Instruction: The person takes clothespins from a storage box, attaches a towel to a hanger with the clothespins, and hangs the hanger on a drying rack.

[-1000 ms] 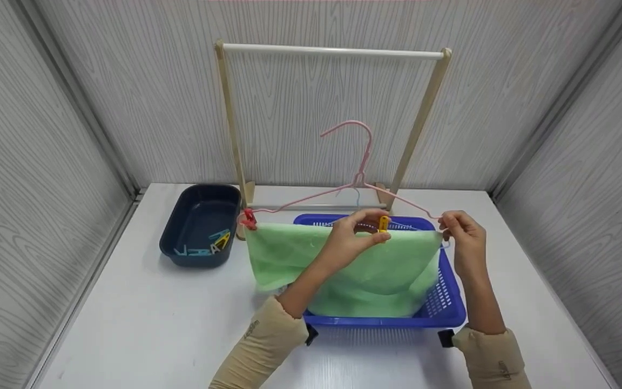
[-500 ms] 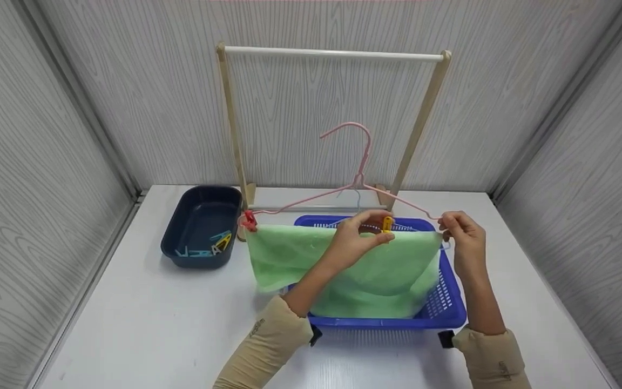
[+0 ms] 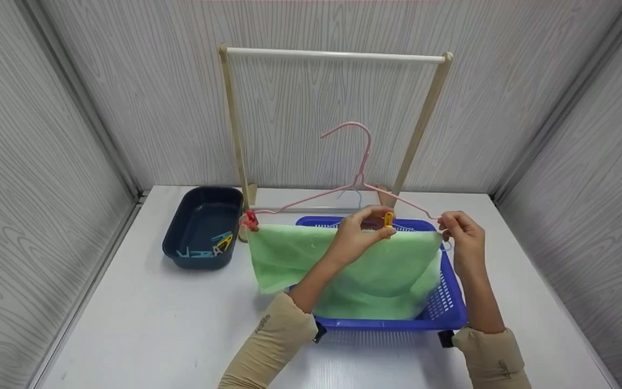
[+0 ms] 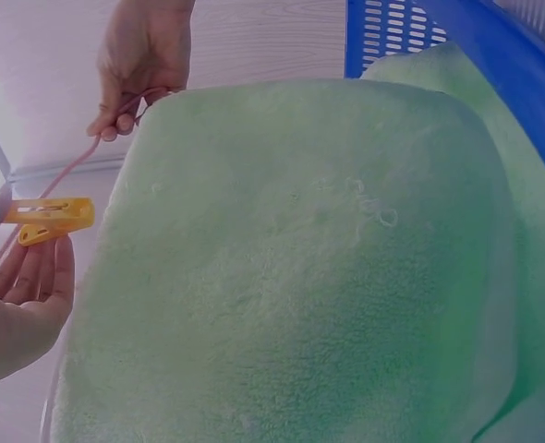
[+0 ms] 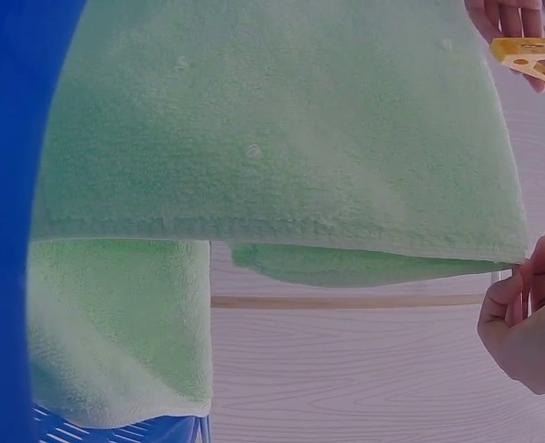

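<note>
Pinching yellow clothespin in left hand, and in right hand pink hanger with corner of green terry towel, hung below both, likely soft, light, best held by top edge.

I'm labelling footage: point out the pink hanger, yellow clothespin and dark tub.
Pink hanger [image 3: 365, 158], head view: stem below hook.
Yellow clothespin [image 4: 66, 214], left wrist view: its body.
Dark tub [image 3: 198, 227], head view: bare inner floor.
</note>
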### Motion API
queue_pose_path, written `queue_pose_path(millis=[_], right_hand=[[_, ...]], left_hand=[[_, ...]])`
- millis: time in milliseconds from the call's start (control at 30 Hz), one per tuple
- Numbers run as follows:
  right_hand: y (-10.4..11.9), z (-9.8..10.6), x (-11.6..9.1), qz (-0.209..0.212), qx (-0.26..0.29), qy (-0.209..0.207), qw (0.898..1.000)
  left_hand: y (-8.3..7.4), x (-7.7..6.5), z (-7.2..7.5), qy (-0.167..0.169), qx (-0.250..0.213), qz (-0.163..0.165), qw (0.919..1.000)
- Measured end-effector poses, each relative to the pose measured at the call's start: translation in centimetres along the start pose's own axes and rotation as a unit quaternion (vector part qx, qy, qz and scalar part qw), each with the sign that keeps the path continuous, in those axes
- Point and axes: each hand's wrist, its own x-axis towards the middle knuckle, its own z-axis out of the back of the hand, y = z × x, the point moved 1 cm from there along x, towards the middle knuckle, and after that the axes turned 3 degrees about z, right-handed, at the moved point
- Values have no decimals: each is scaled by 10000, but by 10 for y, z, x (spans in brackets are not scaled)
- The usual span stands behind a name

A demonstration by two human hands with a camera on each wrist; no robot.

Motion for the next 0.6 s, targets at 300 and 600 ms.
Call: queue_pose_path(millis=[300, 600], right_hand=[[-1, -1, 9, -64, 1, -274, 9996], [-4, -3, 23, 21, 96, -427, 9990]], left_hand=[[-6, 7, 0, -62, -55, 2, 10000], [-25, 5, 5, -192, -208, -168, 9995]])
